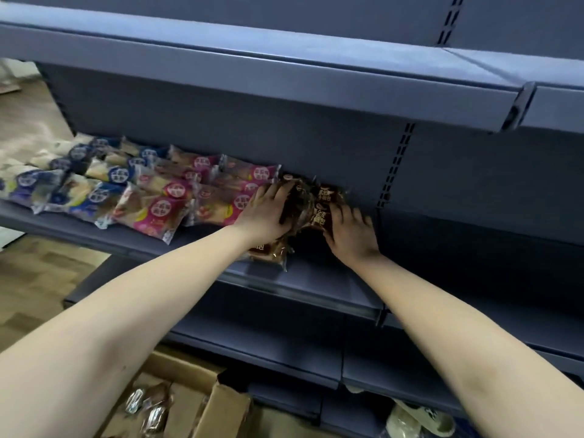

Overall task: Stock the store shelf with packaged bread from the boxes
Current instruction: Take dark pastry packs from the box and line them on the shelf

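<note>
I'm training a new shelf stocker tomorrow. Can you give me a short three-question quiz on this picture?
1. True or false: the left hand and the right hand are both at the brown packets on the shelf.
2. What colour are the packets just left of the brown ones? A. green B. pink C. orange
3. Where is the open cardboard box?

Key
1. True.
2. B, the pink packets.
3. Low down in front of the shelving, under the left arm.
</note>
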`<state>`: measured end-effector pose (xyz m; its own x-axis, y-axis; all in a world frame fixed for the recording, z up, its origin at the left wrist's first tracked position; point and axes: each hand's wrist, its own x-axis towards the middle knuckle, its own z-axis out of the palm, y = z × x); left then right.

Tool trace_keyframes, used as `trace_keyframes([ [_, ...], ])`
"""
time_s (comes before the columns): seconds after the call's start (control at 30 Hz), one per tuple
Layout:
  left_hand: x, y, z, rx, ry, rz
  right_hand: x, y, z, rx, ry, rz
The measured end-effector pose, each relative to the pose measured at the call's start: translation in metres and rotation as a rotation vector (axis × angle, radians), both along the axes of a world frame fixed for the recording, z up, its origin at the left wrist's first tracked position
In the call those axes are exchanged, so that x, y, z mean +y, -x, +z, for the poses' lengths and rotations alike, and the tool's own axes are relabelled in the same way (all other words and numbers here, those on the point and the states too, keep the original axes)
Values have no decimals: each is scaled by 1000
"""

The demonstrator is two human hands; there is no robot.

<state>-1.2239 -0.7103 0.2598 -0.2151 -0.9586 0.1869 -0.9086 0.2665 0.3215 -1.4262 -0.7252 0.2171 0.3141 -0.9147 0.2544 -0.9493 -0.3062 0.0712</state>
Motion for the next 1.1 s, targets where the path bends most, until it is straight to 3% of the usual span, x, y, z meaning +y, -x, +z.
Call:
trace_keyframes([
  [0.17,-8,0,-9,-59,-14,19,-11,5,-6,18,-55,-98],
  [0.53,-49,9,-24,-207,-44,-57,-38,4,-15,54,-90,-68],
  [1.1,-70,7,-48,-261,-97,-67,-71,-13,-25,-176,-119,-40],
])
